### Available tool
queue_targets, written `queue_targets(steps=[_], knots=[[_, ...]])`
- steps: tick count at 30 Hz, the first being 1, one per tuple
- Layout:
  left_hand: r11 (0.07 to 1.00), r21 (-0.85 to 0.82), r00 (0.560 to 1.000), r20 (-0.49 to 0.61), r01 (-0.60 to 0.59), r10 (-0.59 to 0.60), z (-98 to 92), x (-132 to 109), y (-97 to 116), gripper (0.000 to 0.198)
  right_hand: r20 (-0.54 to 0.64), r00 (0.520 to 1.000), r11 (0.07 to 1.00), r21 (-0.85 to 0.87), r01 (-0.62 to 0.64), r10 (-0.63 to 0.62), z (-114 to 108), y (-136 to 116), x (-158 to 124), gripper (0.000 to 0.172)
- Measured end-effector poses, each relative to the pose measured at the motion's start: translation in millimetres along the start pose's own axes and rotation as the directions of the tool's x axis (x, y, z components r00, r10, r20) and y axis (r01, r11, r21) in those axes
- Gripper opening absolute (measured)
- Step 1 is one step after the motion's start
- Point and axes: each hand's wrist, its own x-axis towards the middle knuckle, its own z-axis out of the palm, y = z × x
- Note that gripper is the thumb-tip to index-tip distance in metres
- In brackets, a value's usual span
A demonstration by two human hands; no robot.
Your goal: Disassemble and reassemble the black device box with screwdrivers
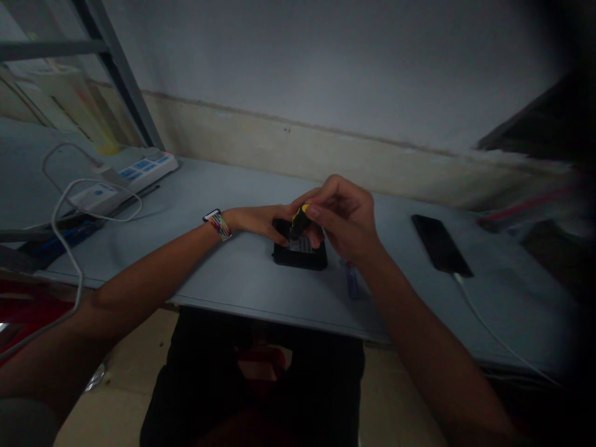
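A small black box-shaped device (300,261) with a pale label on its upper face lies on the table near the middle. My left hand (263,222) grips its left and far side, the thumb resting along the near left part. In my right hand (349,217) is a screwdriver with a yellow and black handle (300,220), pinched between thumb and fingers. It slants down toward the labelled face; whether its tip touches a screw I cannot make out. Just right of the device, partly beside my right wrist, lies a transparent purplish-blue tool handle (352,282).
A dark phone (441,245) with a white cable lies to the right. On the left are a power strip (135,177) with a charger and white cord, a metal frame post (125,74) and a translucent container (69,105). The table (223,279) meets a wall behind.
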Motion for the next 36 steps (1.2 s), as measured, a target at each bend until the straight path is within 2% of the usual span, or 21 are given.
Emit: queue_targets(steps=[5, 8, 10, 12, 14, 19, 23, 25, 28, 31, 34, 36], knots=[[1.0, -0.013, 1.0, 0.017, 0.012, -0.012, 0.3, 0, 0, 0.04, 0.051, 0.998, 0.999, 0.042, -0.022, 0.02, -3, 4, 2, 0.025], [1.0, 0.022, 0.999, -0.035, 0.023, -0.022, 0.8, 0, -4, 0.043, 0.08, 0.997, 0.999, 0.03, 0.012, -0.014, -5, 3, 3, 0.019], [0.999, 0.043, 0.996, -0.086, 0.03, -0.026, 0.7, 0, -6, 0.048, 0.054, 0.997, 0.999, -0.008, 0.047, -0.046, -6, 2, 4, 0.016], [0.998, 0.056, 0.994, -0.109, 0.03, -0.024, 0.3, 0, -8, 0.051, 0.037, 0.997, 0.997, -0.034, 0.067, -0.066, -5, 0, 6, 0.019], [0.997, 0.07, 0.996, -0.087, 0.035, -0.029, -0.1, 0, -6, 0.049, 0.035, 0.997, 0.998, -0.031, 0.063, -0.062, -4, 0, 7, 0.024], [0.994, 0.093, 0.997, -0.056, 0.056, -0.051, 1.2, -1, 0, 0.043, -0.007, 1.0, 0.999, 0.036, -0.009, 0.009, -3, 1, 7, 0.044], [0.997, 0.059, 0.995, -0.092, 0.055, -0.05, 3.0, -2, -3, 0.045, 0.072, 0.994, 0.994, 0.061, -0.087, 0.082, -5, -3, 5, 0.028], [0.998, 0.056, 0.994, -0.099, 0.042, -0.037, 2.7, -2, -6, 0.047, 0.101, 0.993, 0.998, 0.03, -0.062, 0.058, -6, -6, 5, 0.021], [0.995, 0.078, 0.994, -0.101, 0.058, -0.05, 1.1, -2, -6, 0.051, 0.054, 0.998, 1.0, -0.027, 0.012, -0.01, -7, -8, 6, 0.015], [0.994, 0.089, 0.996, -0.072, 0.066, -0.059, -0.1, -2, -3, 0.05, 0.022, 0.999, 0.998, -0.063, 0.032, -0.031, -6, -7, 9, 0.023], [0.995, 0.085, 0.998, -0.032, 0.06, -0.057, 0.0, -2, 0, 0.05, 0.011, 1.0, 0.997, -0.082, 0.002, -0.001, -4, -7, 10, 0.033], [0.994, 0.085, 0.997, -0.049, 0.067, -0.063, 0.5, -2, 0, 0.05, 0.01, 0.999, 0.997, -0.065, -0.032, 0.033, -4, -7, 10, 0.038]])
